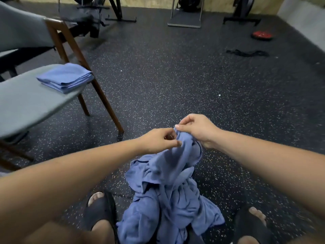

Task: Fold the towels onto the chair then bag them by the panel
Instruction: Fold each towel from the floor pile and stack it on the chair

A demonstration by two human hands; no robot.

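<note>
Pinching one blue towel at its top, the left hand and right hand are held over the near pile; folded towels are stacked on the chair at left.

Chair partly off-frame (left edge)

No text, label, brand, number or sign could be read anywhere in the view.
</note>
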